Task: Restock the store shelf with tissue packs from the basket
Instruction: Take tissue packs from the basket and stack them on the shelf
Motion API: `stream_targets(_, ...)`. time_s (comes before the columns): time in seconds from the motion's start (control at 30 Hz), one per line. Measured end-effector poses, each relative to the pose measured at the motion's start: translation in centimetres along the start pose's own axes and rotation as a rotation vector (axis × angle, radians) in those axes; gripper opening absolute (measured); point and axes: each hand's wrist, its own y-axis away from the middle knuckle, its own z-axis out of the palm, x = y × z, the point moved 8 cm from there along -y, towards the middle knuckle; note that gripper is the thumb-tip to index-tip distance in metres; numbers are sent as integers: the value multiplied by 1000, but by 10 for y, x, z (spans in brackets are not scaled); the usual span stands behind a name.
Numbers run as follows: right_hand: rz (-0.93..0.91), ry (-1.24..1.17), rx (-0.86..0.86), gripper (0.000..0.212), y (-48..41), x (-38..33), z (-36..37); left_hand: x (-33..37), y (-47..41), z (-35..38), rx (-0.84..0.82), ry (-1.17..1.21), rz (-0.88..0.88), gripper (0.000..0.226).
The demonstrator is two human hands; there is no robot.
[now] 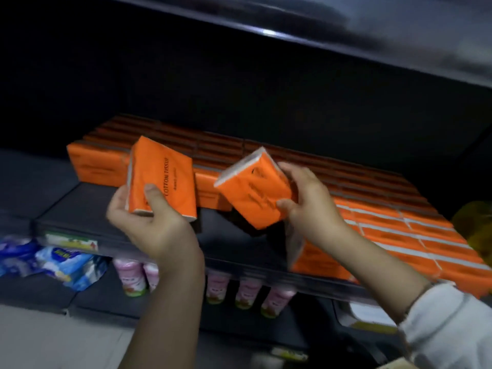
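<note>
Tissue packs held over the shelf's front edge

One soft, light orange pack (pixel 163 177) is gripped by the left hand (pixel 149 222), another (pixel 253 190) by the right hand (pixel 306 198); side holds are judged safest.

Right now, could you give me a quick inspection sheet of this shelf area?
Surface: dark store shelf, its front left part bare.
Job's things: rows of orange plastic-wrapped tissue packs stocked on it; no basket seen.
Clutter: pink bottles and blue-white packets on the shelf below.
Fingers: left hand holds one orange pack; right hand holds another orange pack, tilted.
Cables: nothing seen.
Surroundings: dark upper shelf; yellow object at right, unclear.
</note>
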Motion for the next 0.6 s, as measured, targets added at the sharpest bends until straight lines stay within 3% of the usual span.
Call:
stream_targets(0.13,-64,237,-266,65,-10,8,44,-7,-4,7,4,35,-34,36)
stream_targets(0.23,-65,409,-365,67,-15,14,60,-15,-4,12,-15,14,-96,30)
stream_targets(0.43,-76,646,-278,59,-30,13,61,-19,-3,23,-136,-48,-128,22)
stream_targets(0.6,-96,753,-267,48,-32,14,61,-20,2,35,-256,-58,-116,34)
